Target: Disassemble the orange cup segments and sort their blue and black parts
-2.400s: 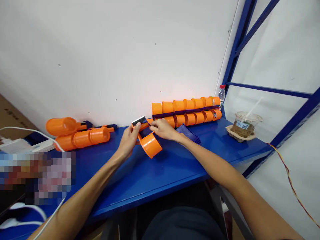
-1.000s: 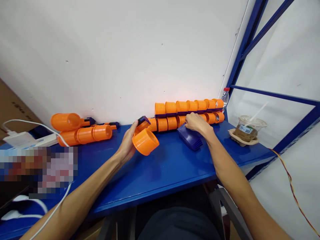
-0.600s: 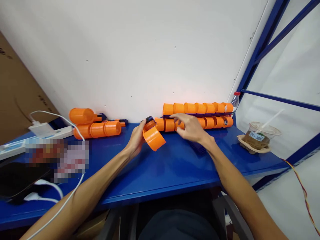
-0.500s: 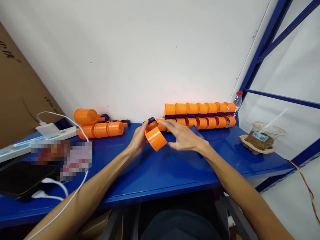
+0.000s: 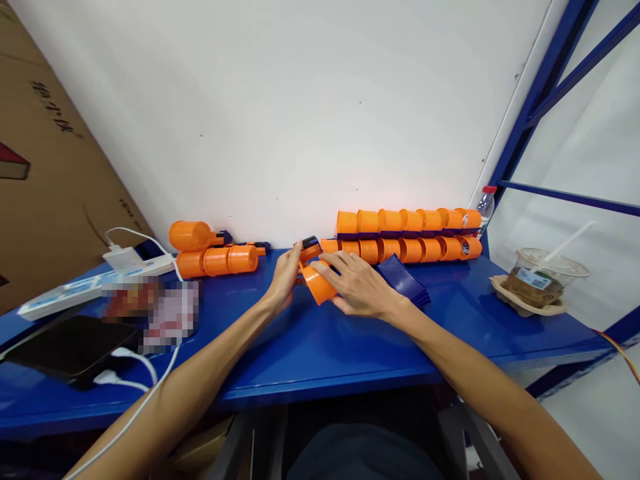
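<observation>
My left hand (image 5: 286, 273) is closed around the handle side of an orange plastic cup (image 5: 319, 285) with a dark-capped handle. The cup is tilted, its wide end toward me, just above the table. On the cup's right side, my right hand (image 5: 361, 283) has its fingers bent over the wall and its thumb below. Beside the right wrist lies a small fanned stack of dark blue flat sheets (image 5: 404, 280). Behind the right hand, two stacked rows of orange cups (image 5: 390, 220) run along the wall.
More orange cups (image 5: 217, 261) with handles lie at the back left. A power strip (image 5: 95, 285), a dark phone-like device (image 5: 73, 350) and white cables occupy the left side. At right stand a drink cup (image 5: 543, 277) in a cardboard holder and a bottle (image 5: 486, 203).
My right hand has closed in from the right onto the orange cup. The view has shifted, and the blue sheets behind the right wrist now show more fully.
</observation>
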`<move>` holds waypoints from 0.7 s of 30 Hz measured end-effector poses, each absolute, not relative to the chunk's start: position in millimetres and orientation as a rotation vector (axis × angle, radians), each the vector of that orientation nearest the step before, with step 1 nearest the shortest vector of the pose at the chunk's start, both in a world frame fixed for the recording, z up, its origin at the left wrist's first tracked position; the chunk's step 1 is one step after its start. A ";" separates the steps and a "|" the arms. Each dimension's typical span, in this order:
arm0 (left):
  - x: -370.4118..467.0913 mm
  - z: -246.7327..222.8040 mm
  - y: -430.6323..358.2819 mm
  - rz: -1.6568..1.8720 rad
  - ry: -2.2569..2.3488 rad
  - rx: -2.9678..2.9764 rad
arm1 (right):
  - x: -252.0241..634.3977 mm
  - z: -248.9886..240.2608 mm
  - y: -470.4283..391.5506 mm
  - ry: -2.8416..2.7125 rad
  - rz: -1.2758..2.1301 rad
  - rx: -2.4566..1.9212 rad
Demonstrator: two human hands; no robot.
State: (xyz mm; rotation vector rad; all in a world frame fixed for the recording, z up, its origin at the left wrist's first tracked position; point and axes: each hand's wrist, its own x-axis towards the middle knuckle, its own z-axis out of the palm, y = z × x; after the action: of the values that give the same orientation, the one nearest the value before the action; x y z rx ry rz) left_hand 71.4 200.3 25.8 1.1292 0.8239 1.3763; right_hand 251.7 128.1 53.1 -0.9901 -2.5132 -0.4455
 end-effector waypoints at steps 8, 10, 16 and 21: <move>68.9 10.7 221.6 1.201 0.951 1.367 | 212.3 98.7 177.0 -2.239 -0.238 -1.006; 71.4 8.2 221.2 1.138 0.979 1.477 | 184.6 116.4 203.6 -2.239 -0.139 -1.031; 73.6 6.3 213.9 1.004 0.961 1.905 | 94.9 135.1 279.3 -2.449 0.083 -1.131; 71.8 8.1 206.4 0.946 0.791 2.216 | 53.4 129.0 307.8 -2.527 0.101 -1.204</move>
State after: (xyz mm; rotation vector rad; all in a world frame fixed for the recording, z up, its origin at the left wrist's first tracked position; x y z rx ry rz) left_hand 71.8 206.4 8.1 2.2165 0.7906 0.9463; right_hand 53.4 307.8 129.0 -1.2041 -2.5273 0.1013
